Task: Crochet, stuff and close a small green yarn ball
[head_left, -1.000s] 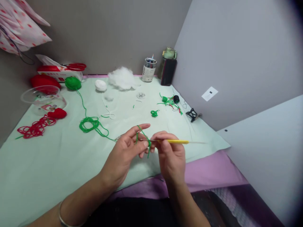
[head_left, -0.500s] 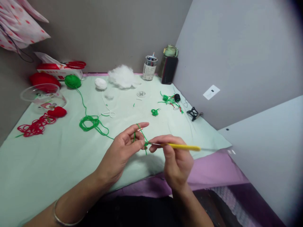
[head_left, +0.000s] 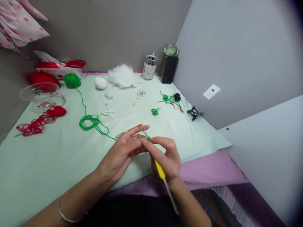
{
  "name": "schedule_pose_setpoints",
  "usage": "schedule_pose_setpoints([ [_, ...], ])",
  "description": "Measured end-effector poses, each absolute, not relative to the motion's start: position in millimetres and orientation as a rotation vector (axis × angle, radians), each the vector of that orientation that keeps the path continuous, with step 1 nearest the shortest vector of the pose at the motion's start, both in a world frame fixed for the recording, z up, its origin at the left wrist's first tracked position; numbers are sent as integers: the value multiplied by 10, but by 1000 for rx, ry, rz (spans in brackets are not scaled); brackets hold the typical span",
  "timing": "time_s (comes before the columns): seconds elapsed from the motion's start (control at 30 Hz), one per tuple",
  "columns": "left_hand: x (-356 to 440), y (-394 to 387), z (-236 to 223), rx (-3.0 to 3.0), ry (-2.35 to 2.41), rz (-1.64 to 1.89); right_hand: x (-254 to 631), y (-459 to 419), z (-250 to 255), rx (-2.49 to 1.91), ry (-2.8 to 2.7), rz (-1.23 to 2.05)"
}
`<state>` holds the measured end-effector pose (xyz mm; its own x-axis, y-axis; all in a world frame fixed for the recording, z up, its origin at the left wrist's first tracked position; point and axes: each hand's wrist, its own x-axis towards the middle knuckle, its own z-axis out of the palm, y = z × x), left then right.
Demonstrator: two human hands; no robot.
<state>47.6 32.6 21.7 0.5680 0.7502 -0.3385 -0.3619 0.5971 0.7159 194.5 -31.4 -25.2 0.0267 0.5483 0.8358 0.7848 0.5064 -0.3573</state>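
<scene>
My left hand (head_left: pixel 125 148) is closed on green yarn (head_left: pixel 147 137), which passes over its raised index finger and down to the fingertips. My right hand (head_left: pixel 165 154) is closed round a yellow-handled crochet hook (head_left: pixel 160 169), whose pale rear end points down toward me. Both hands meet at the small green piece, and the fingers hide most of it and the hook's tip. From my left hand the strand runs to a loose coil of green yarn (head_left: pixel 88 123) on the cloth, then up to a green yarn ball (head_left: pixel 72 81).
On the left are red yarn (head_left: pixel 35 126), a clear plastic bowl (head_left: pixel 42 94) and a tissue box (head_left: pixel 54 70) with red scissors (head_left: pixel 75 64). White stuffing (head_left: pixel 123 76), a pen jar (head_left: pixel 149 67) and a phone (head_left: pixel 169 70) stand behind. Green scraps (head_left: pixel 168 98) and a black stand (head_left: pixel 194 113) lie right.
The crochet hook has swung from pointing right to pointing down toward me. My right hand has moved left against my left fingertips, after drawing back right half a second ago.
</scene>
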Motion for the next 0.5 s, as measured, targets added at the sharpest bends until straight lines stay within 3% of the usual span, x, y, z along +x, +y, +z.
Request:
schedule_pose_setpoints([
  [0.23,465,317,231,749,660,732,1964,-261,-99,-905,-1111,500],
  [0.5,525,268,196,930,679,792,1927,-328,-89,-1017,-1249,355],
])
